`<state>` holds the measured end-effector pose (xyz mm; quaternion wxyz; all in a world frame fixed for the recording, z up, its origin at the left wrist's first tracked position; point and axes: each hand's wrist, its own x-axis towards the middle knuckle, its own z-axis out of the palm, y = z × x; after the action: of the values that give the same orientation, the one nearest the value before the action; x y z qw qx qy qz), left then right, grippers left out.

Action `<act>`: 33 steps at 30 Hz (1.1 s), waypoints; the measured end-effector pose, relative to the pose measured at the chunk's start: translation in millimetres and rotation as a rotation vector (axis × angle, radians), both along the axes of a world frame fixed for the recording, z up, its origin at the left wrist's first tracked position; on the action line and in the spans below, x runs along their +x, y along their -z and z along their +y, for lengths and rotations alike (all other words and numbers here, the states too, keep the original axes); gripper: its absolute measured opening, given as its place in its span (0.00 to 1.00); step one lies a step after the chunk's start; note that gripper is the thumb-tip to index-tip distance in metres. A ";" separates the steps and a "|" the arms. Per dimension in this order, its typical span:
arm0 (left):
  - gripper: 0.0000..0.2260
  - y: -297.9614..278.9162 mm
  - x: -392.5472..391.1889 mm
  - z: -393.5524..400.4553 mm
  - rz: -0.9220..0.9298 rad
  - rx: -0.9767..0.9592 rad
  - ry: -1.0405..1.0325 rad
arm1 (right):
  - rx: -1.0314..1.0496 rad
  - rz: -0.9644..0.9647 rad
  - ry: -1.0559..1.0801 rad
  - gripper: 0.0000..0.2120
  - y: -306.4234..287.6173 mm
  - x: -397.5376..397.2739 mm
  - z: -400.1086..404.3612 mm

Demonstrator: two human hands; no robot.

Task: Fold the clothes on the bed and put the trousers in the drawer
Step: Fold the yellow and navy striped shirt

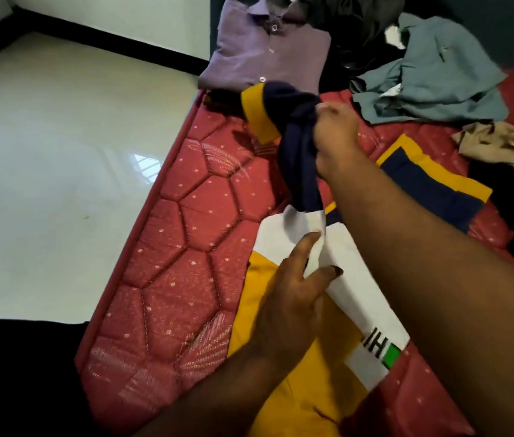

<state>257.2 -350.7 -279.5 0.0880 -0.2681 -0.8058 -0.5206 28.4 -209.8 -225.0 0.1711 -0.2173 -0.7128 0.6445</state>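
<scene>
Lying on the bed (186,216) just below the purple shirt (268,52), the T-shirt (299,357) is being folded: right hand (334,127) is gripping its sleeve, left hand (290,298) is pinching the white panel; better pulling flat first.
</scene>
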 end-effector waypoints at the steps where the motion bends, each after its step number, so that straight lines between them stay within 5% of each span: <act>1: 0.18 1.6 1.4 1.5 0.033 -0.064 0.041 | -0.140 -0.008 0.022 0.24 0.1 3.1 30.3; 3: 0.28 4.2 5.7 8.4 0.018 -0.209 0.123 | -0.323 -0.037 0.072 0.36 -9.2 45.0 80.9; 7: 0.37 -5.8 10.6 26.0 -0.072 -0.386 0.155 | -0.231 -0.379 0.303 0.12 2.5 137.3 135.4; 11: 0.26 -23.2 -5.2 48.8 -0.177 -0.698 0.071 | -0.224 -0.416 0.343 0.15 16.0 148.1 161.6; 13: 0.15 -29.6 -8.6 58.3 -0.087 -0.820 0.054 | -0.198 -0.421 0.287 0.14 10.8 140.4 165.0; 16: 0.09 -23.7 -7.5 62.0 0.029 -0.824 0.140 | -0.124 -0.398 0.255 0.18 15.0 121.9 171.2; 21: 0.08 -14.9 0.0 70.3 0.245 -0.498 0.169 | -0.102 -0.267 0.358 0.26 22.6 96.6 190.3; 25: 0.08 -0.5 2.9 82.9 0.365 -0.539 0.183 | -0.122 0.005 0.485 0.20 16.7 91.1 218.2; 29: 0.18 18.9 5.5 82.2 0.284 -0.739 0.209 | -0.034 -0.229 0.549 0.06 32.4 108.0 244.6; 33: 0.35 25.2 6.9 88.2 0.210 -0.903 0.236 | 0.193 -0.391 0.366 0.48 37.4 115.8 241.3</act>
<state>264.1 -262.5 -304.7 -0.0162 -0.4203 -0.9022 -0.0951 144.2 31.5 -262.4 0.1637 -0.4453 -0.7393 0.4778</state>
